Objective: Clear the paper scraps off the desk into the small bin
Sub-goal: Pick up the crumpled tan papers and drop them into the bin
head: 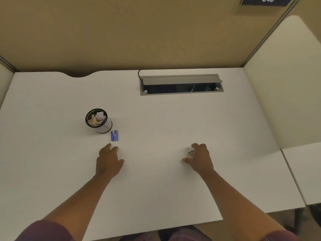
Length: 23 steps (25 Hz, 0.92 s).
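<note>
A small round bin (104,127) with a black rim and white wall stands on the white desk (156,119), left of centre, with crumpled paper scraps (97,118) inside. My left hand (108,160) rests flat on the desk just below the bin, fingers apart, holding nothing. My right hand (199,158) lies to the right, its fingers curled over a small crumpled paper scrap (190,152), which is mostly hidden under them.
A small blue card (114,135) lies right beside the bin's base. An open grey cable tray (181,85) is set into the desk at the back. Beige partition walls enclose the desk; a second desk surface (305,171) adjoins on the right.
</note>
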{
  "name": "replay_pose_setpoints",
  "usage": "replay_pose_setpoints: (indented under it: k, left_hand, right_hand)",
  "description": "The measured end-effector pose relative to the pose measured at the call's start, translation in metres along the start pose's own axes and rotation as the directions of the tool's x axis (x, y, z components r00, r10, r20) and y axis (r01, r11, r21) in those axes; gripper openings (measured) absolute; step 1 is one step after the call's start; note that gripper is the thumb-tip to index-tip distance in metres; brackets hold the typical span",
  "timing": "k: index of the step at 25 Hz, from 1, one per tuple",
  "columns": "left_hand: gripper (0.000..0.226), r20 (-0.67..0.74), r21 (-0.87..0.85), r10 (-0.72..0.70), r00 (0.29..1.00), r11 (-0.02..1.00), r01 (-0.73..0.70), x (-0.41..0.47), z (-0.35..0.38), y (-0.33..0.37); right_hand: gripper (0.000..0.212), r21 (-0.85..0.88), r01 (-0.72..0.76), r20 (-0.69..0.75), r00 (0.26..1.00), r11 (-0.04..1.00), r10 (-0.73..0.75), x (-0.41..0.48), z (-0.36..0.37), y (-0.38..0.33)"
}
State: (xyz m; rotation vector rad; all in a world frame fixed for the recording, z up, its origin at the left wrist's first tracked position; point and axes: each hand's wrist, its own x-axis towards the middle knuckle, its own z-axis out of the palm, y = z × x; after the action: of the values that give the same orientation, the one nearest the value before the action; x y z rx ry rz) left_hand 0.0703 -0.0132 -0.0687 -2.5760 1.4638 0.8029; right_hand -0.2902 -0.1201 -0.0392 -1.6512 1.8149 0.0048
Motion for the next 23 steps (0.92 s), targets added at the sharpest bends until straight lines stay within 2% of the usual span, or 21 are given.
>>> replay_pose_setpoints:
  k: [4,5,9,14,17,20,23]
  left_hand:
    - [0.069,0.001,0.007,0.005,1.0,1.0,-0.005,-0.003,-0.002,-0.001]
    - [0.07,0.007,0.007,0.006,1.0,1.0,-0.006,-0.005,-0.003,-0.002]
    - [0.07,0.017,-0.018,0.014,1.0,1.0,-0.014,-0.009,-0.011,-0.008]
    - [0.072,0.017,-0.025,-0.003,1.0,1.0,0.003,-0.011,-0.018,-0.023]
    - [0.072,0.008,-0.013,-0.014,1.0,1.0,0.014,-0.011,-0.024,-0.037]
    - [0.072,-0.008,0.003,-0.01,1.0,1.0,0.01,-0.005,-0.031,-0.054]
    - [0.074,-0.025,0.02,0.005,1.0,1.0,-0.004,0.004,-0.034,-0.07]
  right_hand:
    - [0.013,-0.146,0.048,0.037,0.998,0.988,-0.043,-0.011,0.009,0.006]
    - [0.01,-0.135,0.056,0.029,0.998,0.989,-0.052,-0.012,0.011,0.002]
    - [0.017,0.098,0.117,0.024,0.992,0.988,-0.12,-0.011,0.016,-0.03]
    - [0.018,0.174,0.248,0.042,0.965,0.953,-0.259,-0.004,0.032,-0.1]
    - [0.019,0.216,0.359,-0.009,0.931,0.908,-0.366,-0.001,0.045,-0.164]
    - [0.02,0.173,0.482,-0.086,0.876,0.859,-0.474,0.003,0.058,-0.241]
    - [0.017,0.004,0.589,-0.111,0.804,0.808,-0.585,0.013,0.074,-0.31]
